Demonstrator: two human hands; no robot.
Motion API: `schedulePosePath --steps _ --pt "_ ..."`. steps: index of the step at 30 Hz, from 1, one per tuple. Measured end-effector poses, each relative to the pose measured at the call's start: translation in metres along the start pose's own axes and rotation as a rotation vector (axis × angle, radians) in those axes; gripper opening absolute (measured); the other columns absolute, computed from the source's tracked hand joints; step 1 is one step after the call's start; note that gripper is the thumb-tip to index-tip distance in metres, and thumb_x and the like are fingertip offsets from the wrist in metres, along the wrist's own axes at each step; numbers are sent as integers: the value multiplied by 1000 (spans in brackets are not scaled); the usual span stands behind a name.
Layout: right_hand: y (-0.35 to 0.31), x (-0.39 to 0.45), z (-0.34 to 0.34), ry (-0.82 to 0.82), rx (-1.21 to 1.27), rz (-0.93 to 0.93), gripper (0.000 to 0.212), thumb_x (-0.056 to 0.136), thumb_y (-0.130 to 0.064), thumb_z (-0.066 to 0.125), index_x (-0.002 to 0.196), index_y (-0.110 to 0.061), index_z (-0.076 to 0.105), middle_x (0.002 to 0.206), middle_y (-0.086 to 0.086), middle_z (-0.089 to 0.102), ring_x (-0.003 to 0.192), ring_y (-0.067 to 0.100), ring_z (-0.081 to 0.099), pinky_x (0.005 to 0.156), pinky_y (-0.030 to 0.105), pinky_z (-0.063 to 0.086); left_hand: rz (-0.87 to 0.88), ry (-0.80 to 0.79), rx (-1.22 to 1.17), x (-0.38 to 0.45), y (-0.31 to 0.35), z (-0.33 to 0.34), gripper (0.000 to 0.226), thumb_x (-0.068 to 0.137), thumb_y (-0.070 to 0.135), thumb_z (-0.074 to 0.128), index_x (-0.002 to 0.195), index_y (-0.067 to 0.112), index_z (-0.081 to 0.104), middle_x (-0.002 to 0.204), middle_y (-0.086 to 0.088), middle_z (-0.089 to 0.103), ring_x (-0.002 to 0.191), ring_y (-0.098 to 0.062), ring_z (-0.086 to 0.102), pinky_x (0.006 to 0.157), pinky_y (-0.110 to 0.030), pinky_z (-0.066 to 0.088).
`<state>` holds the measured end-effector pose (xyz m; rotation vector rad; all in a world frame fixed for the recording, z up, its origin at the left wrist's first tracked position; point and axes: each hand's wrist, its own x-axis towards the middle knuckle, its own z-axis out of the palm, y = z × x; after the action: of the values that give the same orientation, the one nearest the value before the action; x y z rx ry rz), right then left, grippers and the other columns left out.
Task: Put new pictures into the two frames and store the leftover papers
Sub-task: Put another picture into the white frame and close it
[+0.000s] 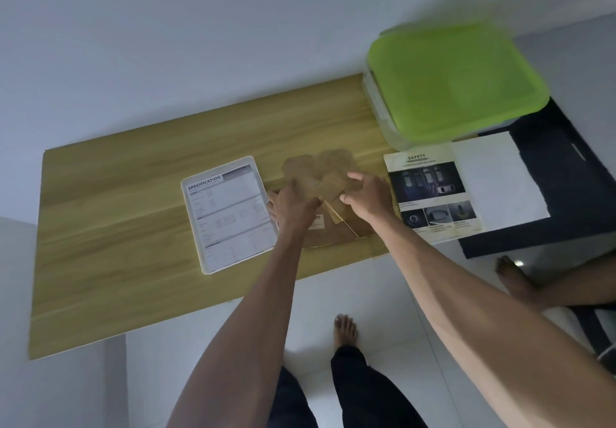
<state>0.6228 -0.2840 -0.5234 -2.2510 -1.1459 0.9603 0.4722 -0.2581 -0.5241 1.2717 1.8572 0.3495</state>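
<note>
We are at the wooden bench point(133, 227) with both hands on the second frame point(333, 224), which lies face down, brown backing board up, just right of the white frame point(230, 214) that shows a "SPECIFICATION" sheet. Our left hand point(293, 204) presses on the near left part of the backing, fingers bent over it; whether it truly pinches anything we cannot tell. Our right hand point(370, 197) reaches over the backing with thumb and forefinger closing on the folding stand flap point(333, 209), the other fingers loosely spread.

The backing looks like thin fibreboard: light, fairly stiff, easy to crease at the hinge (the blur hides the retaining tabs). We judge it best lifted by an edge while the other hand pins the frame rim. If there is glass beneath, it is fragile and slippery, so the frame should stay flat on the bench.

The "SAFETY" leaflet point(430, 191) and a blank white sheet point(496, 181) lie to the right, limp paper best handled by the margins. A green-lidded box point(456, 81) stands behind them, likely for leftovers
</note>
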Motion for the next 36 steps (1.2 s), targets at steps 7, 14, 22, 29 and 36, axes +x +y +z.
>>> schedulePosePath --steps 7,14,22,29,36 --pt "2 5 -16 -61 147 26 67 76 -14 85 138 -26 62 121 0 69 116 18 61 101 26 47 25 66 -286 4 0 0 66 76 5 66 139 21 58 128 -4 38 111 -22 54 106 -35 46" --pt "-49 -7 11 -105 195 -89 67 76 -15 84 136 -33 62 130 -4 66 118 14 59 104 31 47 23 166 -380 15 -34 -53 70 65 22 81 133 23 64 126 -4 61 111 -20 63 99 -40 53" --pt "-106 -37 88 -212 146 -173 74 73 -17 85 140 -32 59 110 -9 60 105 12 60 88 19 43 81 292 -264 17 -104 -139 61 73 18 85 131 18 66 127 -1 57 106 -19 58 90 -31 47" --pt "-111 -49 118 -230 81 -150 72 78 -16 82 144 -30 56 107 -7 58 105 15 62 81 18 40 56 294 -208 21 -131 -154 65 70 19 87 132 16 66 123 -1 59 101 -18 59 81 -25 43" --pt "-112 -45 125 -208 -24 -151 75 77 -23 83 145 -28 54 134 7 61 125 21 54 102 30 45 33 306 -184 22 -135 -147 65 72 22 86 133 14 64 124 -5 56 106 -24 59 90 -32 47"
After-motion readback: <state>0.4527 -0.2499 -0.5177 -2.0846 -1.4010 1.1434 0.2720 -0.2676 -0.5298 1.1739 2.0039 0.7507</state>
